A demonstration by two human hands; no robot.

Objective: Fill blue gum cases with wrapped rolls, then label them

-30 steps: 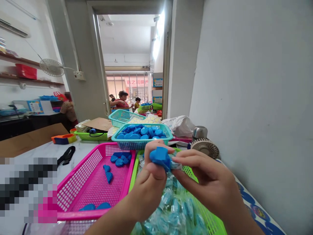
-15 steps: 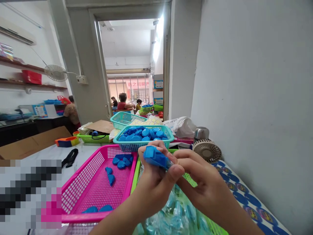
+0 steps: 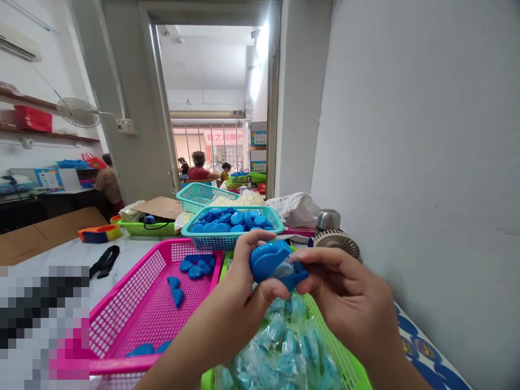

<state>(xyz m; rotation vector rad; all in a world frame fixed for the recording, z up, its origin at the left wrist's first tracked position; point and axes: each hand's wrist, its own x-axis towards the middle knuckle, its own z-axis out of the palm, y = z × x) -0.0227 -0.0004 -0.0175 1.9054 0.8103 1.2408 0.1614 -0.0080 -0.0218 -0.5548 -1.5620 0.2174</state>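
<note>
A rounded blue plastic case [image 3: 268, 259] is held up in front of me, parted on its right side like an open mouth, with something clear or pale inside. My left hand [image 3: 244, 287] wraps round its left side, thumb below and fingers behind. At the parted end, the fingers and thumb of my right hand [image 3: 353, 298] pinch the lower blue flap [image 3: 294, 279]. Below both hands, a green basket [image 3: 345, 352] holds many pale teal pieces in clear wrappers [image 3: 280, 346]. Left of it is a pink basket [image 3: 138, 303] with several loose blue pieces [image 3: 195, 271].
Behind my hands stands a teal basket [image 3: 203, 241] heaped with blue rounded pieces. A small fan [image 3: 337, 242] and a metal flask [image 3: 328, 219] are at the right, by the wall. A sheet of round stickers [image 3: 422, 349] lies at lower right. People sit beyond the doorway.
The blue case has turned in my hands, and its gap now faces right. My right hand has moved down and right, onto the lower flap. The view has shifted slightly.
</note>
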